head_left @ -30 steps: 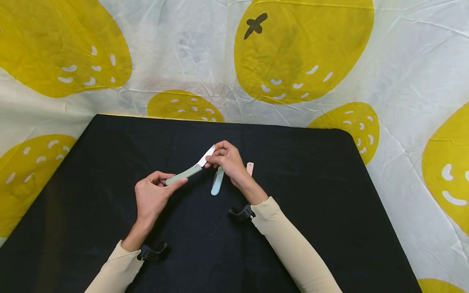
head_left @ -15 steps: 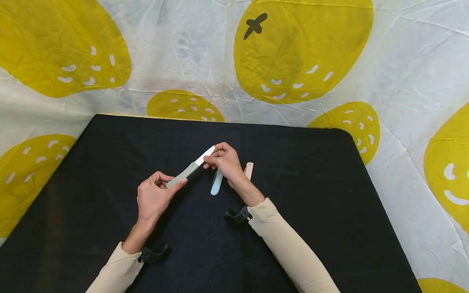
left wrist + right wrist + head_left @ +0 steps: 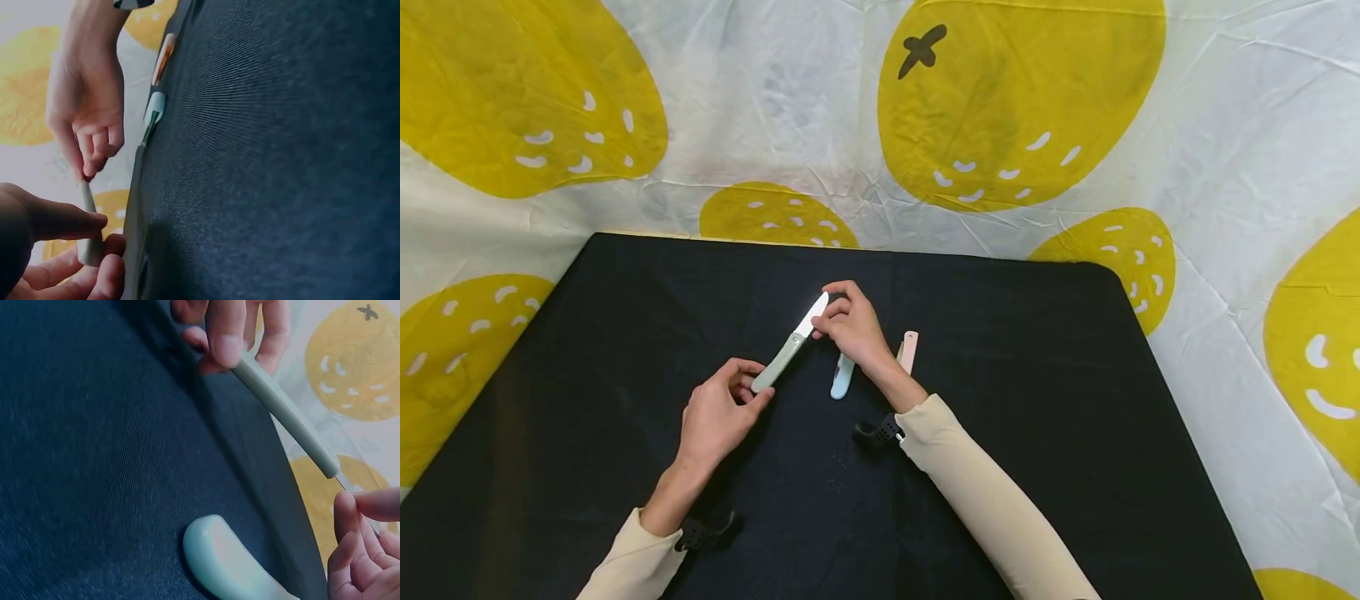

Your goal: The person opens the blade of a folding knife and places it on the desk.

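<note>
A folding knife (image 3: 780, 362) with a pale green handle and a white blade (image 3: 811, 315) is held slantwise above the black table, unfolded. My left hand (image 3: 718, 414) holds the rear end of its handle between thumb and fingers, seen also on the handle (image 3: 92, 249) in the left wrist view. With thumb and fingertips, my right hand (image 3: 859, 332) pinches the blade near its tip. Below that hand lies a light blue folding knife (image 3: 842, 380), folded and partly covered. A pink folding knife (image 3: 908, 348) lies just right of it, its lower end behind the wrist.
Black cloth (image 3: 1037, 400) covers the table. A white sheet (image 3: 790, 100) with yellow fruit prints hangs behind and along the sides. Dark straps (image 3: 880, 431) hang at both wrists. Small pale specks dot the cloth in front of the knives.
The green knife has swung steeper, its blade now in line with the handle. The right hand has shifted slightly left; the left hand has slid to the handle's rear end.
</note>
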`<state>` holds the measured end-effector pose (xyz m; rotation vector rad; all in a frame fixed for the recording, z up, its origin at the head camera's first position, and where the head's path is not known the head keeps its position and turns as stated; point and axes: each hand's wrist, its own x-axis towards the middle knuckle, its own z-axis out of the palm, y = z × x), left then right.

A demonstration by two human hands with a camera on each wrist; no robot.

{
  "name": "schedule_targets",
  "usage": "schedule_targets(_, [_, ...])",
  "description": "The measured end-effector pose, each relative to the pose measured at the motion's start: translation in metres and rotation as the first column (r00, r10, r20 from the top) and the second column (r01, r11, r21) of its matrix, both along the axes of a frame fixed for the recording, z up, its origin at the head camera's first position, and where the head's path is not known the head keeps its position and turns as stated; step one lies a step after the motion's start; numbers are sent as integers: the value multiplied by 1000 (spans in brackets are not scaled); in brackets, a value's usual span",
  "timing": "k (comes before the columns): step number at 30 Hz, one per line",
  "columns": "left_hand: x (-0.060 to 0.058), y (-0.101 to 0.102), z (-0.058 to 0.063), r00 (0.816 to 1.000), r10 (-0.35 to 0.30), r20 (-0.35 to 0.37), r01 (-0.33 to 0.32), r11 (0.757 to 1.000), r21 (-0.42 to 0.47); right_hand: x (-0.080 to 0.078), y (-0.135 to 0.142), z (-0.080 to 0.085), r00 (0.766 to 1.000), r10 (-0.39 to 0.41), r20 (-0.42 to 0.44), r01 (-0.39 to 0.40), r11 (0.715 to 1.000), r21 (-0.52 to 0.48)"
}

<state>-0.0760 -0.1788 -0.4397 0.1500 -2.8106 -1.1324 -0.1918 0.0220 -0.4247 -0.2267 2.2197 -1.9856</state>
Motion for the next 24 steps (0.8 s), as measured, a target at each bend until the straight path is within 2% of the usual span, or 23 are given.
schedule_targets(4, [2, 1, 0, 1000, -21, 17, 21, 1000, -17, -5, 0, -3, 998, 43, -33, -40, 994, 103])
schedule_targets(7, [3, 3, 0, 1000, -15, 14, 15, 999, -39, -9, 0, -3, 994, 81, -73, -63, 973, 223])
schedule_targets(13, [5, 4, -1, 1000, -5, 3, 5, 996, -86, -15, -6, -3, 982, 159, -102, -98, 892, 442])
schedule_targets(20, [10, -5, -2, 999, 35, -34, -40, 988, -148, -21, -20, -1, 961, 258, -104, -155, 806, 572])
schedule_targets(24, [9, -6, -4, 999, 28, -36, -33, 988, -151, -22, -20, -4, 959, 269, -92, -147, 746, 649])
